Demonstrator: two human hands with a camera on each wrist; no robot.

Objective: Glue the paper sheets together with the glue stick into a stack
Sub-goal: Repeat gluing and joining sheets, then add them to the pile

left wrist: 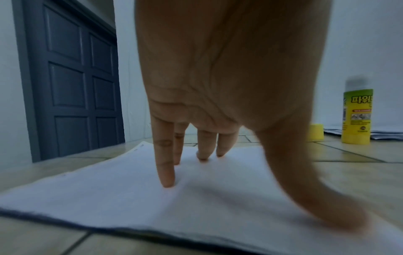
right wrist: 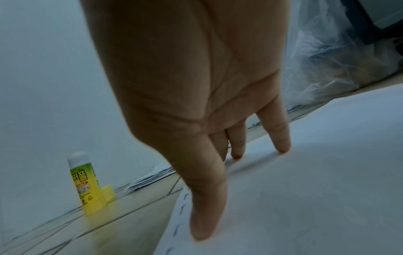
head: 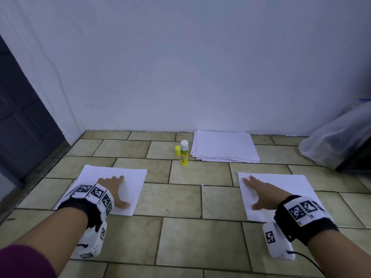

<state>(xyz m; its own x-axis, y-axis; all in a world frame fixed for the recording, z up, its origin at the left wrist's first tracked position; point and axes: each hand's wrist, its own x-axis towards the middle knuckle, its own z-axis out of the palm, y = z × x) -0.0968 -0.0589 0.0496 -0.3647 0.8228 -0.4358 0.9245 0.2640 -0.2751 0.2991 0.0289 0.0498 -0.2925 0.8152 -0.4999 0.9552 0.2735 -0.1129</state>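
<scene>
Lower left of head view: our left hand [head: 112,190] released, fingers [left wrist: 166,172] spread flat on left paper sheet [head: 130,177] lying on tiled floor [head: 180,233]. Lower right: our right hand [head: 259,194] released too, fingertips [right wrist: 282,145] pressing right paper sheet [head: 291,185]. Sheets well apart. Centre, farther: we see glue stick [head: 184,153] upright, uncapped, yellow cap [head: 177,150] just beside it. Right of it, paper stack [head: 224,146] near wall [head: 180,67]. Far right: plastic bag [head: 337,137]. Far left: dark door [head: 22,109].
</scene>
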